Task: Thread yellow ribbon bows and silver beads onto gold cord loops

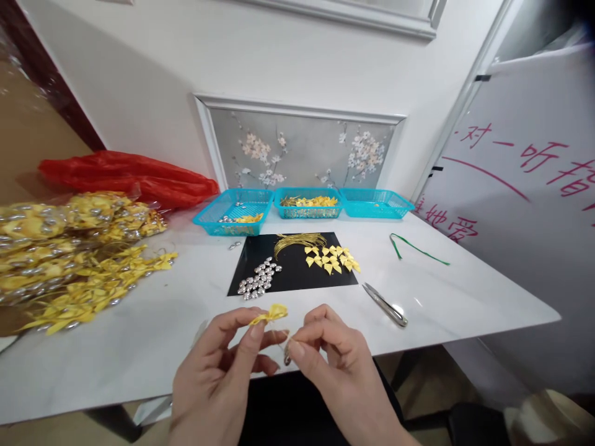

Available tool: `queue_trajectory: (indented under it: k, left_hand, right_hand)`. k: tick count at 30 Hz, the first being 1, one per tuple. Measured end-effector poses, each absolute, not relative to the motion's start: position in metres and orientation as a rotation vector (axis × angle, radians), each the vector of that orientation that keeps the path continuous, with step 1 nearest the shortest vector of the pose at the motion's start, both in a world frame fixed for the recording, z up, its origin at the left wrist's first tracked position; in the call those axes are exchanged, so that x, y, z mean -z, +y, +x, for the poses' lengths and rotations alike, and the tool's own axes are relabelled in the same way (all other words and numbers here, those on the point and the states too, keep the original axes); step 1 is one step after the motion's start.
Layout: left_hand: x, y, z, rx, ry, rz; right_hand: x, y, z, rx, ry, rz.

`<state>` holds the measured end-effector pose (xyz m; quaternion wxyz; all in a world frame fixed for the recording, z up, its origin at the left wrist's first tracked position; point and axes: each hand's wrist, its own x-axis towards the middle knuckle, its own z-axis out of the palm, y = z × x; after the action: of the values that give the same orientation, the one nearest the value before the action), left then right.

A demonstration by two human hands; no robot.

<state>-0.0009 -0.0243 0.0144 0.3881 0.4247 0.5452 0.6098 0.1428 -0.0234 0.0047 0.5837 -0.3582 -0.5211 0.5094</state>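
Above the front edge of the bench [153, 347], I see the left hand [211, 371] with its grip closed, thumb and fingertip pinching one yellow ribbon bow [277, 311]. The right hand [337, 362] closes its grip on a thin cord [287, 336]; its fingers partly cover a silver bead [287, 358]. I can't tell how cord and bow join. The left edge cuts off the yellow garlands [93, 285], beside red mesh [130, 176]. Three blue baskets [307, 214] stand behind one black mat [297, 283] bearing loose silver beads [255, 285], gold cords [302, 238] and folded yellow bows [329, 260], too crowded for me to count. One pair of snips [385, 305] and one green tie [425, 254] lie right.
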Motion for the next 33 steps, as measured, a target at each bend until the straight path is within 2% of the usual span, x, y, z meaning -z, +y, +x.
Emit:
queue_trajectory:
  k: [8, 13, 20, 33]
  left_hand:
    - [-0.030, -0.019, 0.002, -1.650, 1.282, 0.926]
    - [-0.036, -0.021, 0.002, -1.587, 1.202, 0.757]
    - [-0.036, -0.022, 0.005, -1.525, 1.179, 0.745]
    - [-0.036, -0.022, 0.003, -1.504, 1.163, 0.658]
  right_hand:
    - [0.004, -0.031, 0.155, -1.350, -1.287, -0.688]
    - [0.006, -0.026, 0.151, -1.500, -1.120, -0.762]
    - [0.005, -0.021, 0.141, -1.785, -0.865, -0.512]
    - [0.012, -0.018, 0.141, -1.717, -0.883, -0.493]
